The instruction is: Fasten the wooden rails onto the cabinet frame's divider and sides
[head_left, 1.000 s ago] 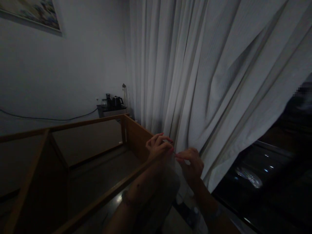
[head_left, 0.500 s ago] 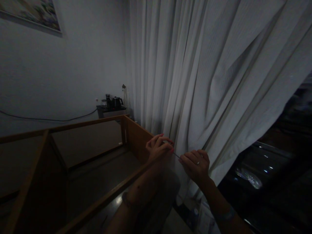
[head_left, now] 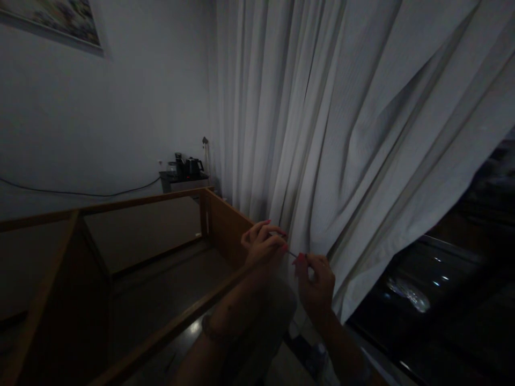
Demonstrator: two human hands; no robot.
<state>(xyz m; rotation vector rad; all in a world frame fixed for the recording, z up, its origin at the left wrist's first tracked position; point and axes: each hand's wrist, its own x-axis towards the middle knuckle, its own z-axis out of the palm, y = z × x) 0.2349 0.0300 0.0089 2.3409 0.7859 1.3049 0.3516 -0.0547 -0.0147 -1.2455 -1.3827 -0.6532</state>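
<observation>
A thin metal shaft, which looks like that of a screwdriver (head_left: 292, 253), runs between my two hands at the outer side of a wooden furniture frame (head_left: 225, 214). My left hand (head_left: 263, 244) reaches over the frame's near rail, and its thumb and fingertips close round the shaft's far end by the end panel. What lies at the tip is hidden by those fingers. Lower right, my right hand (head_left: 316, 279) pinches the other end between thumb and fingers; its grip covers the handle.
A long pale curtain (head_left: 277, 134) hangs close behind my hands. In the far corner a black kettle (head_left: 193, 165) stands on a small cabinet (head_left: 183, 186). A dark cable (head_left: 100, 193) runs along the wall. The frame's divider (head_left: 64, 268) rises at left.
My right hand has shifted slightly left and turned, from a wrapped grip with knuckles up to a fingertip pinch. My left hand stays in place.
</observation>
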